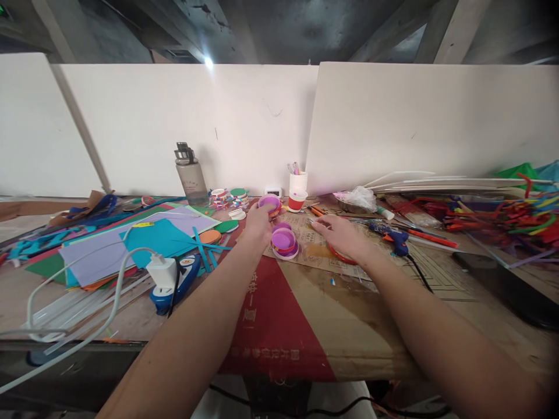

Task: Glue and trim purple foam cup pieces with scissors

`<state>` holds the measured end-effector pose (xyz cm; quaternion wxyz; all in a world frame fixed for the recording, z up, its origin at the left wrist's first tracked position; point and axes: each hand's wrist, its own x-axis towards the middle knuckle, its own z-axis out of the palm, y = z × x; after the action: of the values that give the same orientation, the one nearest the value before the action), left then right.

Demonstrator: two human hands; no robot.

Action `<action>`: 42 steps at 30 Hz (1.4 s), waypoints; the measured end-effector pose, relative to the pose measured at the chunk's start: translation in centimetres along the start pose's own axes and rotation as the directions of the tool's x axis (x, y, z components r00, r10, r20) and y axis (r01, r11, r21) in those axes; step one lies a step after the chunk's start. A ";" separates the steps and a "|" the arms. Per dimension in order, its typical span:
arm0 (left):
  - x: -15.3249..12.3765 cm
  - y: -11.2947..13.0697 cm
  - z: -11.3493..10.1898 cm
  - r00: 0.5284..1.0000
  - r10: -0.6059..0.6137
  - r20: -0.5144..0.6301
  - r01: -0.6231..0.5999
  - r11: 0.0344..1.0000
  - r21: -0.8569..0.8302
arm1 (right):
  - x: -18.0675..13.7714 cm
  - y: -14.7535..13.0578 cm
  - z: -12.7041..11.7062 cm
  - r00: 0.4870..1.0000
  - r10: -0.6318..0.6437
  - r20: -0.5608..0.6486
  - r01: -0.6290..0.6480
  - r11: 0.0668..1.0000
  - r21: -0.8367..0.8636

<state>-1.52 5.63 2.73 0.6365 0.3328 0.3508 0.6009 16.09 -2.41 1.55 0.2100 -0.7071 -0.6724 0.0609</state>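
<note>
My left hand (259, 220) grips a shallow purple round dish (269, 202) with a reddish side and holds it over the far middle of the table. Just below it sit more purple round dishes (283, 238), stacked, one with a pale rim. To their right, my right hand (335, 231) is low over a printed brown paper sheet (305, 256). Its fingers are bent together at the tips, and whatever lies between them is too small to make out. Under that hand's wrist a red-orange curved piece (343, 255) shows partly.
Left are coloured paper sheets (152, 244), a blue power strip (174, 285) with a white charger, and a water bottle (191, 177). Paper cups (297, 201) stand behind. Right are a blue glue gun (396, 240), a black phone (502, 285) and bundled coloured strips (493, 215).
</note>
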 end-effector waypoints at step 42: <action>0.5 1.1 -0.9 1.000 -0.003 -0.008 0.002 0.998 -0.066 | -2.6 -2.5 -0.5 0.770 -0.480 0.420 -0.025 0.635 0.772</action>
<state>-2.83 6.16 3.18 0.6465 0.3086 0.3338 0.6127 13.76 -5.01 2.45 0.2640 -0.4058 -0.7062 0.5166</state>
